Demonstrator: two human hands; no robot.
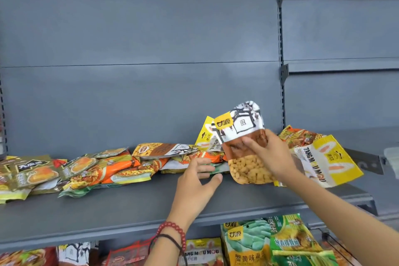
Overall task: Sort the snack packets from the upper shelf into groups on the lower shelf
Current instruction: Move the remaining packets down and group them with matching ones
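The right hand (275, 154) grips a brown-and-white nut packet (243, 136), thumb across its front and fingers behind. The packet is held upright, just above the right part of the upper shelf (108, 211). The left hand (194, 185) is open, with its fingers spread and lightly bent. The fingertips reach onto a green packet (216, 168) lying flat on the shelf, and the thumb sits just beside its near edge; it grips nothing. A red bead bracelet (172, 228) and a dark cord circle the left wrist.

Just right of the held packet lies a yellow packet (332, 162), overhanging the shelf end. To the left, a loose row of orange, green and gold packets (90, 168) stretches along the far side of the shelf. Below the shelf's near edge, more packets (250, 244) stand in groups, green ones at right.
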